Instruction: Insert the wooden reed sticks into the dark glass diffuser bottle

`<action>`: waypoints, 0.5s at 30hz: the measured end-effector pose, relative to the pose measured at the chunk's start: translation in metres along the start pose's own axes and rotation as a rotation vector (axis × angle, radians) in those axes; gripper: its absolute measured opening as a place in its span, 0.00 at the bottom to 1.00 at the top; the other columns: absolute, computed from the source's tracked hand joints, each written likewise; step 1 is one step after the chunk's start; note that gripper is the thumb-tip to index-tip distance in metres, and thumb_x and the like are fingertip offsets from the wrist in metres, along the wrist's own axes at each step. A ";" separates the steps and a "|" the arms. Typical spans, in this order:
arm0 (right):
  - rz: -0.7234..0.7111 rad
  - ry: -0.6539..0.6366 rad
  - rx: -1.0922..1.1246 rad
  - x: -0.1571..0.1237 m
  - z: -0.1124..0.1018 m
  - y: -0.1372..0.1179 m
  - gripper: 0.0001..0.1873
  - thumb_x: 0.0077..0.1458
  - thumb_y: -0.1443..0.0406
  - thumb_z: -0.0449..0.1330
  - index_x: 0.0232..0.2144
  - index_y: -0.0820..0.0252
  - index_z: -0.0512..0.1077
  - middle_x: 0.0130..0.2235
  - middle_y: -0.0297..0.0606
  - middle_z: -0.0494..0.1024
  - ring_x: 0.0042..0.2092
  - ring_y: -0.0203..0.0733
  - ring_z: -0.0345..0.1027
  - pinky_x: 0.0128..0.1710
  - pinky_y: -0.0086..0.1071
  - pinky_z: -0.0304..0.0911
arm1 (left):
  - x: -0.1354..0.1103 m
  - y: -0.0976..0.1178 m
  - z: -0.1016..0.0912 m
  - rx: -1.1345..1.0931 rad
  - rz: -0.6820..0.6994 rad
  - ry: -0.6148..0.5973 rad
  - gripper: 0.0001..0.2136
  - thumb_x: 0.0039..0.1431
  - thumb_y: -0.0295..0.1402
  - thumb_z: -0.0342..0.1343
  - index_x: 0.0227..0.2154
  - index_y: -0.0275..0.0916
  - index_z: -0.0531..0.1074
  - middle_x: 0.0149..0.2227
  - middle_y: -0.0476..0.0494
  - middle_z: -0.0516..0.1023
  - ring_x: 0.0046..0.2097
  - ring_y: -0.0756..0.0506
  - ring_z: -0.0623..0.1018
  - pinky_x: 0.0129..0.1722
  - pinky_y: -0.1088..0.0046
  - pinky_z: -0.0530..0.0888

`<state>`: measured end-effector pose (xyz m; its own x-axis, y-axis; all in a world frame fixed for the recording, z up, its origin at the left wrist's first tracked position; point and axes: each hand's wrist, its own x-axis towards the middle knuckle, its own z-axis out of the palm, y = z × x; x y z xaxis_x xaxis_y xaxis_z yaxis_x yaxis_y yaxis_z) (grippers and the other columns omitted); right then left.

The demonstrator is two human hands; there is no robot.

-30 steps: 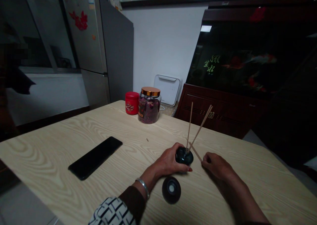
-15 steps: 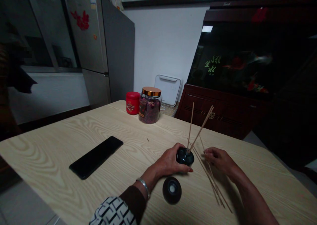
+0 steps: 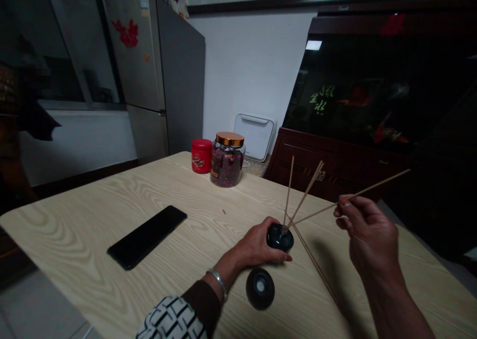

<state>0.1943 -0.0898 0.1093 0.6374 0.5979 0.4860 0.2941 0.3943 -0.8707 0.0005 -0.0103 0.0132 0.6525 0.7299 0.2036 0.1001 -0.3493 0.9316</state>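
My left hand is wrapped round a small dark glass diffuser bottle standing on the table. Several thin reed sticks rise from its neck, leaning apart. Between thumb and fingers, my right hand pinches another reed stick, held at a slant; its lower end reaches the bottle's mouth. Whether that tip is inside, I cannot tell. Loose reed sticks lie on the tabletop right of the bottle. A round dark cap with a pale centre sits nearer to me, below my left hand.
A black phone lies at left on the wooden table. At the far edge stand a red canister and a glass jar with a copper-coloured lid. Behind are a fridge and a fish tank.
My right hand has lifted a reed stick off the table and moved up and right, bringing its lower end to the bottle's mouth. My left hand keeps its hold on the bottle.
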 end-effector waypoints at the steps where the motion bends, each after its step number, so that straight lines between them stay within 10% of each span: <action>1: -0.023 -0.018 -0.044 -0.002 0.001 0.000 0.13 0.48 0.58 0.67 0.34 0.58 0.74 0.31 0.34 0.72 0.29 0.33 0.64 0.24 0.25 0.59 | 0.000 0.000 0.000 0.002 -0.001 0.000 0.35 0.35 0.42 0.72 0.48 0.40 0.67 0.40 0.46 0.76 0.41 0.44 0.74 0.38 0.73 0.69; 15: 0.010 -0.528 -0.340 -0.019 0.022 0.012 0.13 0.54 0.54 0.60 0.34 0.58 0.72 0.31 0.36 0.75 0.30 0.38 0.67 0.25 0.29 0.60 | 0.000 -0.003 0.002 -0.012 0.032 -0.005 0.33 0.37 0.43 0.72 0.47 0.40 0.67 0.39 0.47 0.76 0.40 0.45 0.74 0.37 0.72 0.69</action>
<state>0.1701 -0.0806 0.0913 0.2288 0.8988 0.3739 0.5552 0.1950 -0.8085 0.0015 -0.0102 0.0104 0.6590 0.7155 0.2321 0.0702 -0.3657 0.9281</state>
